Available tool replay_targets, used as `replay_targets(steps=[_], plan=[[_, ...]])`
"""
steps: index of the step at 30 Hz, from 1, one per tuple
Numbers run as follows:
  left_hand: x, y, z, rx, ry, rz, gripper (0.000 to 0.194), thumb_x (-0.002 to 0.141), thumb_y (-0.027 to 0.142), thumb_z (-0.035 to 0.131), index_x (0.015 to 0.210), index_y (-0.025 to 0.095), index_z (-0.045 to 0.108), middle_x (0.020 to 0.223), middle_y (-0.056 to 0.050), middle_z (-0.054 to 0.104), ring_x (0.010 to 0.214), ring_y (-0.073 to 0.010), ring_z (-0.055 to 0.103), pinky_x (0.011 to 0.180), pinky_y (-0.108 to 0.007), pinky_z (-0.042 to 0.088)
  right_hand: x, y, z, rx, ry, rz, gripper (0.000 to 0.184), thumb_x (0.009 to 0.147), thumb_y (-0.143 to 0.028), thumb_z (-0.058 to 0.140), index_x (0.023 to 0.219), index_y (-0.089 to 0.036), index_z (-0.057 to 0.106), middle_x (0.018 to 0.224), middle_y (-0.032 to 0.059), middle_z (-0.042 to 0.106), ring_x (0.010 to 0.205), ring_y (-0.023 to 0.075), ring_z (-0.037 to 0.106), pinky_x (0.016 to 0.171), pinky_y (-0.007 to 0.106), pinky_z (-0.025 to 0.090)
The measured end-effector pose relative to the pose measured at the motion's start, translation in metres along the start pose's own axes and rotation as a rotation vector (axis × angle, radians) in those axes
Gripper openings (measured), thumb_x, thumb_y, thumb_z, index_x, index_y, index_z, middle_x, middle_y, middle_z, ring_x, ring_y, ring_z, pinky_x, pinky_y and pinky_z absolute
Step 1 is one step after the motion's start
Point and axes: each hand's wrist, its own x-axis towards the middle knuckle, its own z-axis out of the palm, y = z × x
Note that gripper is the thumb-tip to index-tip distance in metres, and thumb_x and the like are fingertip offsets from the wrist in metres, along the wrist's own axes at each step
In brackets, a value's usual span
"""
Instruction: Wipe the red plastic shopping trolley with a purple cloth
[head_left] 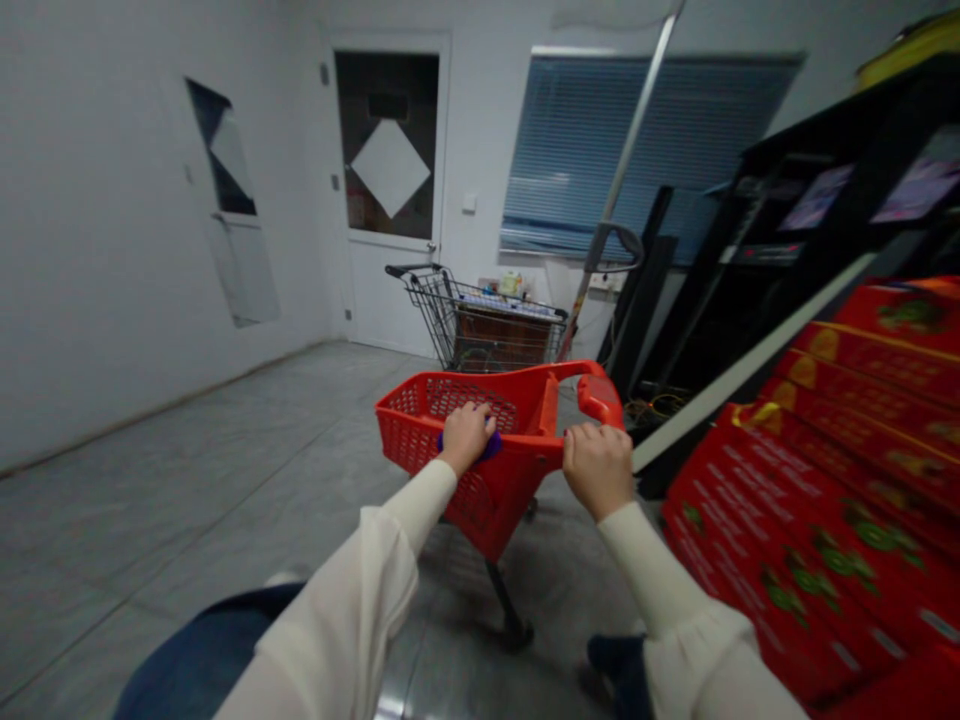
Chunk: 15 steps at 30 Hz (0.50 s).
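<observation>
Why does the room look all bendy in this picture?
In the head view, the lens bends the walls and tilts the metal pole; the red cartons stretch near the edge; the close red shopping cart looks oversized.

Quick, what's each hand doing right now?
Left hand: closed over a purple item at the red shopping cart basket.
Right hand: closed on the cart's red handle.

The grey tiled floor [187,480] carries a red plastic shopping cart [457,490], a wire shopping cart [480,320] and stacked red cartons [795,540].
</observation>
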Motion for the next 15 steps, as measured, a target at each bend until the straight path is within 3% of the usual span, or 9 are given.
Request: replay_targets(steps=[3, 5, 8, 11, 13, 15], plan=[[-0.007, 0.032, -0.003, -0.099, 0.075, 0.108, 0.027, 0.099, 0.039, 0.046, 0.108, 0.025, 0.068, 0.108, -0.006, 0.065, 0.101, -0.0189, 0.061, 0.091, -0.029, 0.044, -0.001, -0.007, 0.002, -0.019, 0.023, 0.012, 0.030, 0.096, -0.025, 0.045, 0.075, -0.017, 0.066, 0.074, 0.0076, 0.065, 0.077, 0.0213, 0.048, 0.084, 0.038, 0.027], [-0.009, 0.039, -0.004, -0.140, 0.097, 0.159, 0.026, 0.099, 0.040, 0.047, 0.107, 0.025, 0.068, 0.108, -0.005, 0.065, 0.102, -0.0180, 0.061, 0.093, -0.028, 0.044, -0.001, -0.011, 0.001, -0.036, 0.026, 0.004, 0.030, 0.096, -0.026, 0.046, 0.075, -0.017, 0.066, 0.073, 0.0076, 0.065, 0.076, 0.0215, 0.048, 0.083, 0.038, 0.027], [-0.005, 0.022, -0.005, -0.136, 0.041, 0.140, 0.028, 0.099, 0.040, 0.047, 0.109, 0.024, 0.068, 0.110, -0.005, 0.065, 0.101, -0.0176, 0.062, 0.092, -0.027, 0.044, -0.002, -0.015, -0.001, -0.052, 0.036, 0.017, 0.031, 0.096, -0.026, 0.046, 0.075, -0.017, 0.066, 0.073, 0.0082, 0.064, 0.076, 0.0219, 0.048, 0.082, 0.038, 0.027], [0.002, 0.002, -0.009, -0.050, -0.020, 0.021, 0.031, 0.099, 0.039, 0.045, 0.113, 0.022, 0.068, 0.112, -0.009, 0.065, 0.101, -0.0197, 0.063, 0.089, -0.029, 0.046, -0.002, -0.024, 0.000, -0.047, 0.052, 0.048, 0.030, 0.096, -0.026, 0.047, 0.075, -0.017, 0.065, 0.074, 0.0081, 0.063, 0.077, 0.0222, 0.048, 0.083, 0.039, 0.027], [0.004, 0.003, -0.014, -0.011, -0.039, 0.003, 0.031, 0.099, 0.039, 0.045, 0.112, 0.022, 0.068, 0.111, -0.009, 0.066, 0.100, -0.0206, 0.064, 0.088, -0.030, 0.046, -0.002, -0.035, 0.000, -0.027, 0.056, 0.062, 0.029, 0.097, -0.025, 0.046, 0.076, -0.017, 0.065, 0.075, 0.0084, 0.063, 0.078, 0.0227, 0.048, 0.083, 0.040, 0.028], [0.002, 0.013, -0.021, -0.014, -0.028, 0.074, 0.030, 0.098, 0.039, 0.046, 0.111, 0.024, 0.069, 0.109, -0.008, 0.066, 0.099, -0.0207, 0.064, 0.087, -0.030, 0.046, -0.002, -0.049, -0.002, 0.003, 0.047, 0.074, 0.029, 0.097, -0.024, 0.045, 0.078, -0.017, 0.066, 0.077, 0.0093, 0.063, 0.080, 0.0234, 0.049, 0.084, 0.041, 0.029]])
